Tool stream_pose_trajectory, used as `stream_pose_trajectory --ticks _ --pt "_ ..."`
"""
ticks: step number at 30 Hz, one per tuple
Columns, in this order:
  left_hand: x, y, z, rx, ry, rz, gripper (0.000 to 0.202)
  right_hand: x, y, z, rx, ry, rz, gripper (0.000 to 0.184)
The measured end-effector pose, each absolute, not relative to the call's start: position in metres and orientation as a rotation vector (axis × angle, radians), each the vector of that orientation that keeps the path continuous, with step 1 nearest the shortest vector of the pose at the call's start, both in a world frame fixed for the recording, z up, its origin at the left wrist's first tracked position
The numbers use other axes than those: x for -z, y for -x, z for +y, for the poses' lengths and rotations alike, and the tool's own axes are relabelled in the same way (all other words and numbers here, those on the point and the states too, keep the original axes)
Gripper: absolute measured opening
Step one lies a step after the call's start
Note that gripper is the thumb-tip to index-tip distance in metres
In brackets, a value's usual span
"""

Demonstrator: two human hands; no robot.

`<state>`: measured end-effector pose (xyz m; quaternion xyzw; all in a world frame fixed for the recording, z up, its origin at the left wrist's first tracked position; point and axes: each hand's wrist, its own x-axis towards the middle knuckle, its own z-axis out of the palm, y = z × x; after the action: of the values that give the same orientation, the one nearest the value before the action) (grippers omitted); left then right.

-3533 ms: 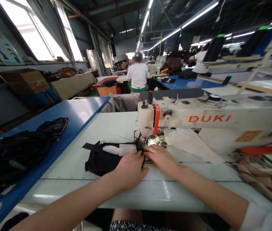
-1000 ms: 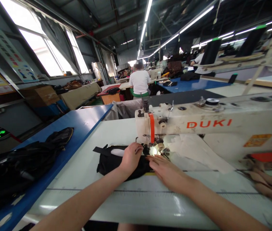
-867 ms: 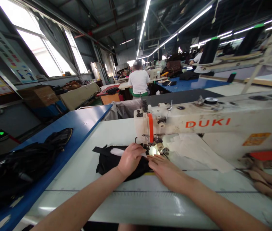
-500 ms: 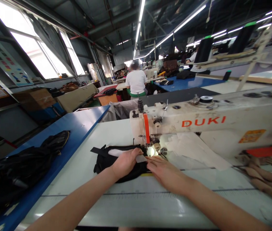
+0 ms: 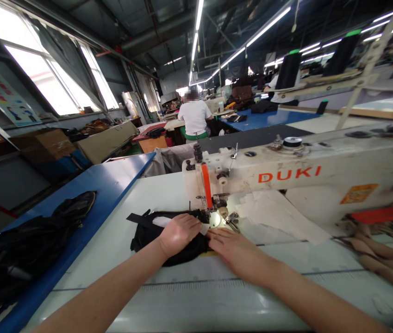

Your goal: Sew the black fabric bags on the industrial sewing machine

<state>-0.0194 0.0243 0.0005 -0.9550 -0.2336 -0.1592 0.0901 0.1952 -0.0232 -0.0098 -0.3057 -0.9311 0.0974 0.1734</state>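
A black fabric piece (image 5: 144, 236) with a strap end and a white patch lies at the needle of the sewing machine (image 5: 196, 180). My left hand (image 5: 180, 235) is closed over it, fingers bent together, thumb hidden beneath. A small white slip (image 5: 204, 229) sticks out by the left fingertips. My right hand (image 5: 233, 247) rests flat at the piece's right edge, fingers stretched out and close to the slip. The presser foot area is partly hidden behind the left fingers.
Thin white sheets (image 5: 276, 215) lie under the machine arm. Black bags or garments (image 5: 36, 240) are heaped on the blue table (image 5: 120, 173) at left. A ruler strip (image 5: 189, 283) runs along the front. Ahead, a person in a white shirt (image 5: 194, 115) sits facing away.
My left hand has rolled over, so its thumb no longer shows and less of the white slip is visible. The right hand stays at the piece's edge. The view has shifted slightly.
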Motion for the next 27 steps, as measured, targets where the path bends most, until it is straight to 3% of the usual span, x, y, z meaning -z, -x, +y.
stream_pose_trajectory --ticks 4,9,13,20,27 --pt "0.009 0.022 0.026 0.730 2.853 -0.816 0.020 0.012 -0.195 -0.024 -0.274 0.852 -2.647 0.030" --pt "0.017 0.011 0.022 1.058 2.895 -1.382 0.016 0.011 -0.193 -0.027 -0.225 0.887 -2.667 0.031" --pt "0.014 0.006 0.020 0.920 2.986 -1.490 0.019 0.007 -0.191 -0.029 -0.195 0.919 -2.664 0.025" --pt "0.011 0.013 0.020 0.545 2.965 -0.936 0.022 0.000 -0.186 -0.031 -0.217 0.936 -2.636 0.021" --pt "0.012 0.011 0.018 0.376 2.704 -0.752 0.023 0.004 -0.187 -0.034 -0.235 0.961 -2.640 0.017"
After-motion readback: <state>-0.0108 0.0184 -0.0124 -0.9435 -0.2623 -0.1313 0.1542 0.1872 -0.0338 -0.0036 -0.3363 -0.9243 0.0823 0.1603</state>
